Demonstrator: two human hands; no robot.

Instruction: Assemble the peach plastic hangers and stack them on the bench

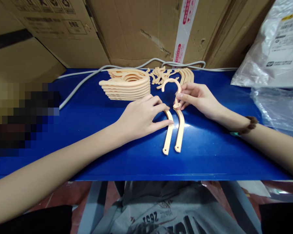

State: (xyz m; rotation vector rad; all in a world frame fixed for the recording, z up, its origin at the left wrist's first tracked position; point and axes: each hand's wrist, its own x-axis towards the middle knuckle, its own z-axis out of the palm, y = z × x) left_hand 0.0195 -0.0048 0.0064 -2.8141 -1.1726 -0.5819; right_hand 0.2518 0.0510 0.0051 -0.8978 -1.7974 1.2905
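My left hand [141, 118] rests on the blue table [210, 156], its fingers pressed on the upper part of a peach plastic hanger arm [168, 135]. A second hanger arm [179, 131] lies right beside it, both pointing toward me. My right hand [197, 97] pinches the base of a peach plastic hook [171, 85] where it meets the top of the right arm. Behind my left hand sits a stack of assembled peach hangers [127, 85]. A pile of loose hooks and arms [171, 75] lies behind the held hook.
Cardboard boxes [141, 29] wall off the back of the table. A grey cable [88, 79] runs along the rear edge. Plastic bags [273, 52] crowd the right side. A blurred patch covers the far left. My lap shows below the table's front edge.
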